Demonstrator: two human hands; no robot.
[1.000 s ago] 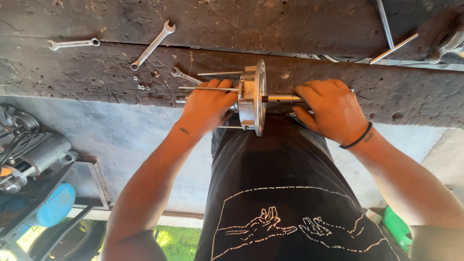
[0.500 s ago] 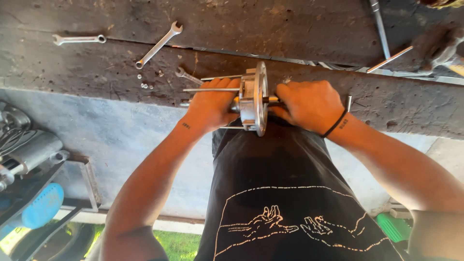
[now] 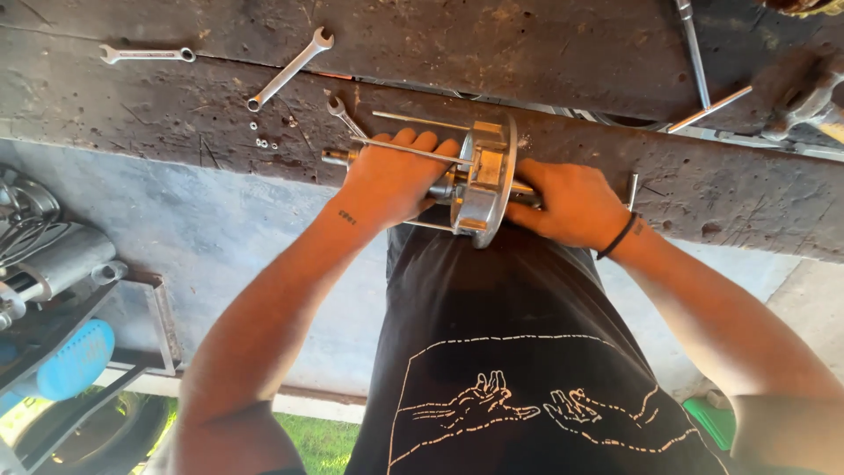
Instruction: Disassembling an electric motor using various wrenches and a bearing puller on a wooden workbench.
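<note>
Nearest us, our black printed shirt [image 3: 527,369] fills the lower frame, forearms running up from it to the bench edge. Our left hand [image 3: 391,180] is curled shut around the shaft end of the metal hub assembly [image 3: 483,180], fingers over the top. Our right hand [image 3: 571,204] is closed on the other side of the shaft and pressed right up against the flange. A second ago the right hand sat further out along the shaft, clearly apart from the disc; now it has slid in and touches it, and the left has barely shifted. So both hands now clamp the hub from either side, held flat across the front plank of the wooden workbench [image 3: 176,105], thin long studs [image 3: 413,151] sticking out leftward over our left fingers. We judge this as seating or tightening the part, not lifting it. Just behind the left hand, a small spanner [image 3: 345,116] lies on the wood, a few loose nuts [image 3: 261,139] near it. Further back are a long spanner [image 3: 290,68] and another spanner [image 3: 145,54], well apart, untouched. Far right, thin rods [image 3: 708,110] lie across the planks.
</note>
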